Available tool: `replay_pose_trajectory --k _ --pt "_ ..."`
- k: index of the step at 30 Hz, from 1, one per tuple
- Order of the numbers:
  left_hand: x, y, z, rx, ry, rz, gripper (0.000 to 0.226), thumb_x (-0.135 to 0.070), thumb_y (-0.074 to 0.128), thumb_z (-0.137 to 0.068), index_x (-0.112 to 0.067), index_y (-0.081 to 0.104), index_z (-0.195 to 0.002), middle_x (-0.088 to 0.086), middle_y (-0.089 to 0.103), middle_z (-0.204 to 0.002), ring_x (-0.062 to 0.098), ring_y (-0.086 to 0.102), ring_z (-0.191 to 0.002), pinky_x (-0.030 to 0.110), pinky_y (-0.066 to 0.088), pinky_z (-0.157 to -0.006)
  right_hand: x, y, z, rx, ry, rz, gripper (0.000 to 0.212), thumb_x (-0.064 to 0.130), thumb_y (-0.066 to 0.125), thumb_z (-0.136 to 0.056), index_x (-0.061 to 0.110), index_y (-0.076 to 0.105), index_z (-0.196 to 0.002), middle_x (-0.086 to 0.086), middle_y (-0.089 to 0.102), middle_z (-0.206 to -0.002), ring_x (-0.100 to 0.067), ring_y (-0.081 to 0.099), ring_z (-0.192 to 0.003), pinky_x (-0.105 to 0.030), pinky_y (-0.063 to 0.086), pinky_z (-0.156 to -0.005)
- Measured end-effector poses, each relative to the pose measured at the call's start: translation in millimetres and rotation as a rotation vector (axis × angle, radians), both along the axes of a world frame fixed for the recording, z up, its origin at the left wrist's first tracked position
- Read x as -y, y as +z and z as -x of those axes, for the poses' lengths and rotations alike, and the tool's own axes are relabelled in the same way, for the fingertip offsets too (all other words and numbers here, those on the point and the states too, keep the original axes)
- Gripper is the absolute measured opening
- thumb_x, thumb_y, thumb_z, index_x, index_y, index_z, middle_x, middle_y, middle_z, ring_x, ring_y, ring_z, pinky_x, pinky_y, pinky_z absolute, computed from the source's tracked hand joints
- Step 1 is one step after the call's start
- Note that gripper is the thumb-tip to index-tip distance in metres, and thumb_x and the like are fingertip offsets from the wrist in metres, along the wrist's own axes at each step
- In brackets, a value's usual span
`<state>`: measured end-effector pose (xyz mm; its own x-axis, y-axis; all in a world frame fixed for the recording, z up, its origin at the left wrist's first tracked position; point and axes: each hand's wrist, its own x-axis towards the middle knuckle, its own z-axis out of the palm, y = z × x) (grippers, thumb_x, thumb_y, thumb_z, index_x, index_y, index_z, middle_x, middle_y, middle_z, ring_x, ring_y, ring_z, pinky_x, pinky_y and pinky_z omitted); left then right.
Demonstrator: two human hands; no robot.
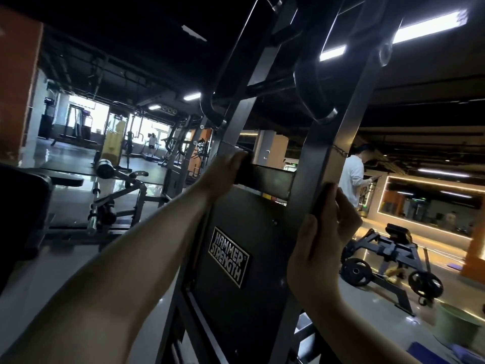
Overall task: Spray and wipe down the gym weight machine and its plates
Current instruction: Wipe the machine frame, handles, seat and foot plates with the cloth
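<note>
The weight machine (236, 258) stands right in front of me, a dark panel with a "Hammer Strength" badge between two grey uprights. My left hand (223, 170) reaches to the panel's top edge, its fingers curled round a dark cloth-like wad (242, 168) pressed there. My right hand (322, 240) holds a second dark cloth-like piece (323, 200) between thumb and fingers against the right upright (338, 132). Black curved handles (312, 90) hang overhead on the frame. No spray bottle is in view.
A bench and a plate-loaded machine (115, 195) stand at left on the glossy floor. Another plate-loaded machine with weight plates (388, 261) is at right. A person in white (354, 179) stands behind the right upright. A green bucket (456, 327) sits at lower right.
</note>
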<state>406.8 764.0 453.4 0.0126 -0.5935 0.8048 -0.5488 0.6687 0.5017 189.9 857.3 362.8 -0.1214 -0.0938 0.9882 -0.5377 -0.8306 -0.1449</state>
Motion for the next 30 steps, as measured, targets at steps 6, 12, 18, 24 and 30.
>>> replay_pose_trajectory --k 6,12,18,24,30 --pt "30 -6 -10 -0.187 0.086 0.013 0.041 -0.046 0.044 -0.102 -0.017 0.066 -0.119 0.004 0.070 -0.109 0.019 0.066 -0.099 0.031 0.050 -0.077 4 1 3 -0.008 -0.020 0.014 0.057 0.022 0.038 -0.104 -0.001 0.032 -0.156 -0.018 0.028 -0.151 -0.030 0.030 -0.143 -0.058 0.039 -0.109" --pt "-45 -47 71 -0.361 -0.060 0.216 0.029 -0.027 0.049 -0.108 -0.026 0.061 -0.134 -0.010 0.069 -0.114 0.002 0.067 -0.101 0.014 0.051 -0.076 3 2 2 -0.002 -0.023 0.004 0.056 0.016 0.040 -0.103 -0.003 0.031 -0.156 -0.022 0.029 -0.149 -0.030 0.031 -0.142 -0.054 0.038 -0.111" --pt "-84 -74 103 -0.275 -0.079 0.424 0.043 -0.017 0.057 -0.102 -0.012 0.056 -0.145 -0.003 0.052 -0.152 0.005 0.045 -0.142 0.027 0.039 -0.116 1 3 2 -0.010 -0.024 0.002 0.055 0.016 0.041 -0.104 -0.004 0.033 -0.154 -0.024 0.031 -0.146 -0.030 0.031 -0.142 -0.053 0.036 -0.113" --pt "-63 -120 80 -0.347 -0.019 0.263 0.040 -0.013 0.058 -0.103 -0.018 0.058 -0.143 -0.010 0.060 -0.143 0.002 0.053 -0.134 0.027 0.044 -0.112 -2 4 2 -0.026 -0.070 0.013 0.055 0.014 0.044 -0.104 -0.004 0.032 -0.155 -0.022 0.029 -0.149 -0.023 0.030 -0.141 -0.036 0.030 -0.118" --pt "-72 -132 82 -0.286 -0.137 0.149 0.043 -0.015 0.058 -0.103 -0.021 0.056 -0.145 -0.012 0.055 -0.148 0.001 0.047 -0.139 0.029 0.040 -0.116 -4 3 2 -0.013 -0.065 0.013 0.055 0.017 0.043 -0.106 -0.001 0.032 -0.156 -0.014 0.028 -0.150 -0.028 0.031 -0.141 -0.054 0.036 -0.112"
